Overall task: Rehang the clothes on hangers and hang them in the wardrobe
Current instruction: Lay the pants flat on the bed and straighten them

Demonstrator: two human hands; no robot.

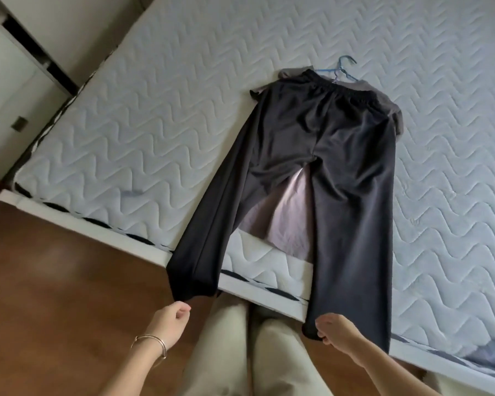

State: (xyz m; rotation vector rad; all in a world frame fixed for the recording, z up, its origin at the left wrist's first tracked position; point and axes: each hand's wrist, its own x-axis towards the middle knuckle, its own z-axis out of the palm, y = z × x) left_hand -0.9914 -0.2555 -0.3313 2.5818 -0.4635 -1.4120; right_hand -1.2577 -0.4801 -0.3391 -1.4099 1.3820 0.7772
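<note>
Dark grey trousers lie spread flat on the quilted mattress, waistband away from me, both legs hanging over the bed's near edge. My left hand pinches the hem of the left leg. My right hand grips the hem of the right leg. A blue wire hanger lies past the waistband, on a grey garment mostly hidden under the trousers. A pale lilac cloth shows between the two legs.
The white bed frame runs diagonally across the view above a brown wooden floor. White furniture with a dark gap stands at the far left. My beige-trousered legs are against the bed's edge.
</note>
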